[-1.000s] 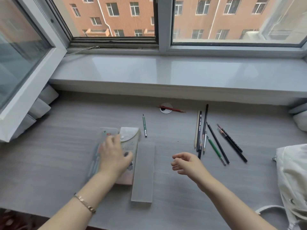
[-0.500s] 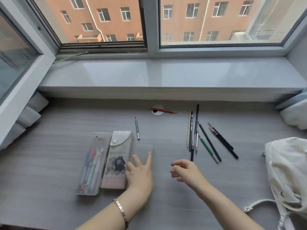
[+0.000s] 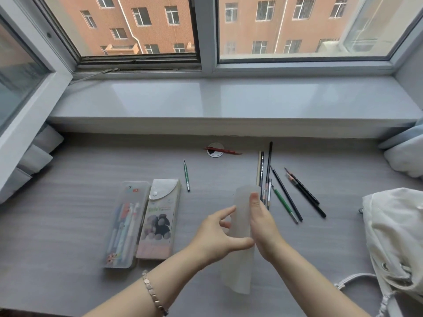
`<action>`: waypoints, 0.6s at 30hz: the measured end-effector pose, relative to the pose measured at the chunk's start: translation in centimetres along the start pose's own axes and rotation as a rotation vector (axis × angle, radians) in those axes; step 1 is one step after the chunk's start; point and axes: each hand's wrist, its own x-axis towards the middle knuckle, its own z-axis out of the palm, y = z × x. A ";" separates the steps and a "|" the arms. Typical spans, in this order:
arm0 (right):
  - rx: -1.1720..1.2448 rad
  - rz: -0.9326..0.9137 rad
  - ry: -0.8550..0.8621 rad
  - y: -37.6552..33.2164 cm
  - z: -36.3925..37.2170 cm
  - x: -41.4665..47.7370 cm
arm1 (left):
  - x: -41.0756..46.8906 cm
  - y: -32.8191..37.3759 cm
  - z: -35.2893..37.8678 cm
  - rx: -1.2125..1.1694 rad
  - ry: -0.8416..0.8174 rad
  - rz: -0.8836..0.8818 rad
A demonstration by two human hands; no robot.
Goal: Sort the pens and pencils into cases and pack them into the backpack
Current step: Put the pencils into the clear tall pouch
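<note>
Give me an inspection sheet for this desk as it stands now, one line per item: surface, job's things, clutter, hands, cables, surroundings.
Surface: grey wood-grain desk with a round grommet near the back.
Job's things: frosted case held in both hands; clear case with pens in it and flap case side by side at left; loose pencils at right; green pencil lying alone; red pencil across the grommet; backpack at the right edge.
Clutter: nothing seen.
Grippers: left hand and right hand both grip the frosted case.
Cables: nothing seen.
Surroundings: windowsill behind the desk, open window, pillow at far right.
</note>
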 end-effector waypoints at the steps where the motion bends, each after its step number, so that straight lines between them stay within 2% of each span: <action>1: 0.026 -0.023 0.012 -0.1 -0.2 0.0 | 0.0 0.0 0.1 -0.038 -0.017 0.008; 3: 0.025 -0.038 0.041 0.1 -1.1 0.2 | -0.1 -0.2 0.2 -0.131 -0.061 0.014; 6: 0.116 0.068 0.013 0.5 -3.4 0.6 | -0.1 -0.1 -0.5 -0.302 -0.087 -0.054; 8: 0.186 0.142 -0.036 0.3 -4.8 0.9 | 0.2 -0.3 -1.4 -0.493 -0.165 -0.100; 10: 0.097 0.102 -0.023 0.0 -5.4 1.4 | 0.3 -0.2 -2.1 -0.708 -0.231 -0.098; 12: -0.202 -0.090 0.100 -0.4 -5.6 2.4 | 0.6 0.0 -2.4 -0.707 -0.169 -0.123; 14: -0.596 -0.309 0.300 -0.8 -6.2 4.0 | 0.8 0.1 -2.6 -0.628 -0.025 -0.140; 15: -0.802 -0.348 0.383 -1.0 -6.6 4.9 | 1.0 0.1 -2.7 -0.606 0.044 -0.143; 16: -0.992 -0.327 0.419 -1.2 -6.9 5.8 | 1.1 0.2 -2.8 -0.585 0.107 -0.149; 18: -1.301 -0.202 0.384 -1.1 -7.4 7.0 | 1.1 0.5 -3.2 -0.526 0.197 -0.139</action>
